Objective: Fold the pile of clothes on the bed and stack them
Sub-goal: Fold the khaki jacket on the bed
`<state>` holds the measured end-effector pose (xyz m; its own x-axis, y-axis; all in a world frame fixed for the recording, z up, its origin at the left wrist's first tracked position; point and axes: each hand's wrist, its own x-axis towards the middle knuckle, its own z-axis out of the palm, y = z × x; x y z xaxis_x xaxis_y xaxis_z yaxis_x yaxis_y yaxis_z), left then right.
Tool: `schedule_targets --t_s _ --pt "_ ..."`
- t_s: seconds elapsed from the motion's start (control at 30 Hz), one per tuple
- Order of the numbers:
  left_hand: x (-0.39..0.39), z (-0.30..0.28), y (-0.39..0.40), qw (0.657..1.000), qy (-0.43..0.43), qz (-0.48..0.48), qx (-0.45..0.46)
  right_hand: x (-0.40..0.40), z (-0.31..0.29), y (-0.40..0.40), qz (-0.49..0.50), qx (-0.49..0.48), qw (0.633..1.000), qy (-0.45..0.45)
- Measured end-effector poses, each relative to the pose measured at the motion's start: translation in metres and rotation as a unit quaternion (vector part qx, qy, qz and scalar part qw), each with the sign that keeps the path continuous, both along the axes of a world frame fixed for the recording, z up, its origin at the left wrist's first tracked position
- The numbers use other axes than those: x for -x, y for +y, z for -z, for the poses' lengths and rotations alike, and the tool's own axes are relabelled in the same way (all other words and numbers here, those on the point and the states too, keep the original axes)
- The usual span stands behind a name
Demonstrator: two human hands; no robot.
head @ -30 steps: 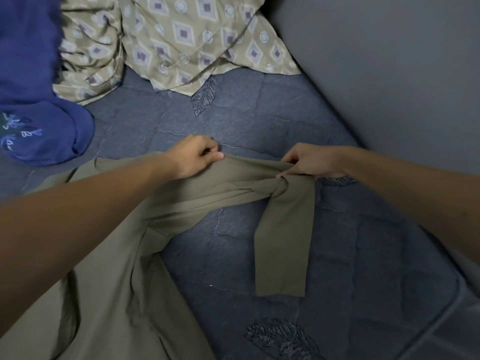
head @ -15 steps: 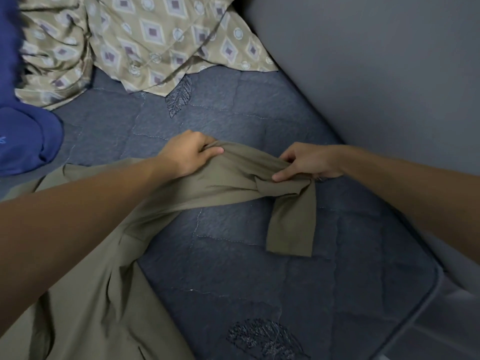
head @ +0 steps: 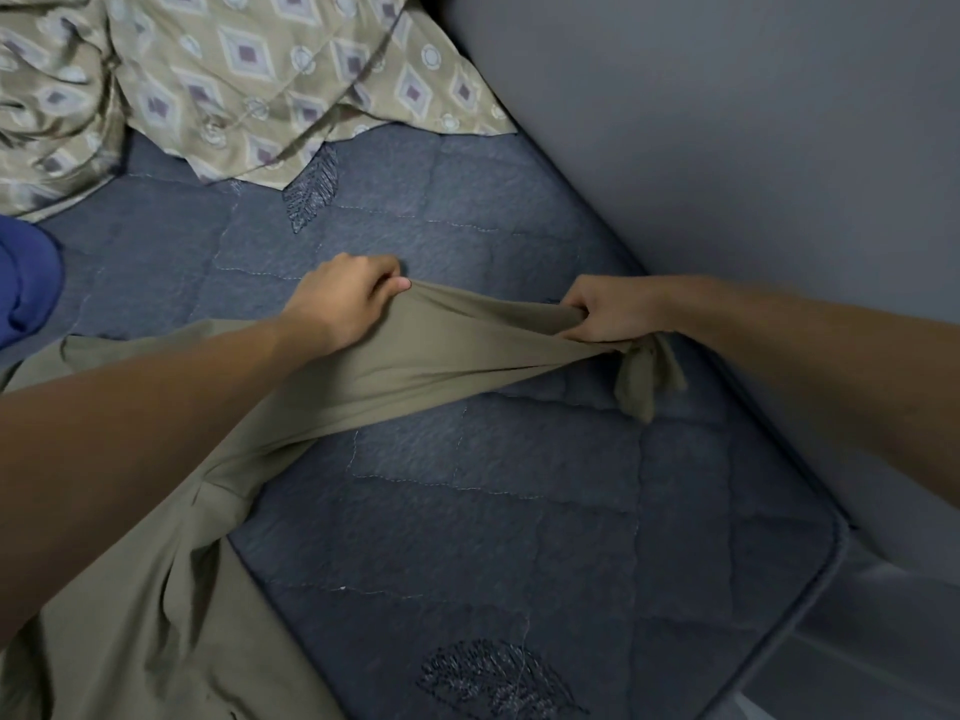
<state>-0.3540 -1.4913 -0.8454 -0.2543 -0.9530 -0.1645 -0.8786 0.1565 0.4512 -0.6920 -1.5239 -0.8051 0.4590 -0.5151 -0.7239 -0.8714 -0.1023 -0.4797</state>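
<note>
Both hands hold an olive garment stretched across the bed.

The left hand (head: pixel 345 304) and right hand (head: pixel 610 311) each clench a bunch of the garment (head: pixel 441 356); the strip between them runs left to right, its loose end drooping past the right hand, the rest lying on the bed (head: pixel 493 511) at lower left.

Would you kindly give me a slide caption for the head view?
Left hand and right hand grip an olive garment, stretched above the blue quilted mattress.
</note>
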Motion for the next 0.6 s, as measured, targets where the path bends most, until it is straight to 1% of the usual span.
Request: schedule_targets --t_s 0.1,0.13,0.2,0.27,0.3,0.33,0.47,0.53,0.6 --pt "0.001 0.003 0.0 1.0 -0.015 -0.011 0.011 0.004 -0.003 0.002 -0.015 -0.039 0.999 0.012" --pt "0.001 0.003 0.0 1.0 -0.02 -0.016 0.016 0.005 -0.003 0.003 -0.018 -0.032 0.999 0.018" --pt "0.001 0.003 0.002 0.999 -0.027 -0.026 0.032 0.007 0.001 0.004 -0.046 0.034 0.998 0.029" --pt "0.0 0.001 0.004 0.998 -0.021 -0.028 0.045 0.008 0.005 0.005 -0.097 0.153 0.982 0.052" --pt "0.0 0.0 0.004 0.998 -0.017 -0.027 0.05 0.007 0.006 0.006 -0.102 0.202 0.973 0.054" --pt "-0.001 -0.001 0.006 0.998 -0.015 -0.025 0.054 0.005 0.006 0.008 -0.092 0.228 0.968 0.042" --pt "-0.006 -0.009 0.011 0.997 -0.026 -0.02 0.067 -0.004 0.005 0.013 -0.05 0.268 0.962 0.002" --pt "-0.015 -0.015 0.016 0.997 -0.032 -0.023 0.073 -0.014 0.002 0.016 -0.056 0.292 0.955 0.0" --pt "-0.029 -0.02 0.023 0.995 -0.06 -0.012 0.079 -0.03 -0.001 0.022 -0.066 0.31 0.948 0.005"
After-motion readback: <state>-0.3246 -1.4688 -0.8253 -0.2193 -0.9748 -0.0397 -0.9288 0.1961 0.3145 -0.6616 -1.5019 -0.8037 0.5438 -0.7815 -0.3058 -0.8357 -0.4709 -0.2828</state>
